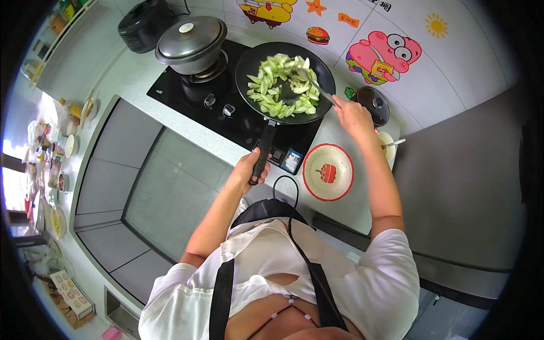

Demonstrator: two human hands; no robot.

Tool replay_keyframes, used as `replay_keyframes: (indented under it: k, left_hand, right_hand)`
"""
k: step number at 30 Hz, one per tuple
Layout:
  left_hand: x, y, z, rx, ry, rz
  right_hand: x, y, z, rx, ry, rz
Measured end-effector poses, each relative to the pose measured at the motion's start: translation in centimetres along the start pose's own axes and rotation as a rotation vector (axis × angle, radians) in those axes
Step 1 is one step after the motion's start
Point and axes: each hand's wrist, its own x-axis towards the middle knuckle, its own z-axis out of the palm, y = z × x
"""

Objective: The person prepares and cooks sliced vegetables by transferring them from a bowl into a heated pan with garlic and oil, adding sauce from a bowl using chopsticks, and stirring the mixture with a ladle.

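Note:
My left hand point(251, 169) is wrapped round the black handle of a frying pan point(247, 79) that sits on the right side of the stove. Sliced pale green vegetables point(266, 85) lie in a loose ring inside it, with dark pan bottom showing in the middle. My right hand point(356, 118) grips a metal spatula point(321, 90) from the pan's right side. The spatula's far end reaches in among the slices, partly hidden by them. Below the pan on the right, a cream bowl point(339, 170) with a red rim and a red picture inside stands on the counter.
A lidded grey pot point(191, 42) stands on the left burner of the black stove point(190, 93), beside a black cooker point(143, 25). Behind my right hand are a dark lid point(374, 105) and a small bowl point(386, 148) with a spoon. A grey fridge point(459, 187) bounds the right.

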Motion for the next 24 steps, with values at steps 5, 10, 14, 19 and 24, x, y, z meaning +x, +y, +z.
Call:
replay_keyframes:
  k: [5,10,14,19,24]
  left_hand:
    - [-0.2,0.1,0.1,0.014,0.004,0.028]
    - [-0.1,-0.1,0.2,0.000,0.003,0.027]
    - [-0.1,-0.1,0.3,0.000,0.000,0.026]
    - [0.0,-0.3,-0.2,0.004,-0.008,0.021]
    - [0.0,-0.2,0.1,0.058,0.034,0.047]
  right_hand:
    - [1.0,1.1,-1.3,0.035,0.060,0.011]
    - [1.7,3.0,0.7,0.023,0.036,0.104]
    - [1.3,3.4,5.4,0.260,-0.106,0.151]
    - [-1.7,1.7,1.9,0.586,-0.225,0.305]
    - [0.2,4.4,-0.3,0.325,-0.056,0.169]
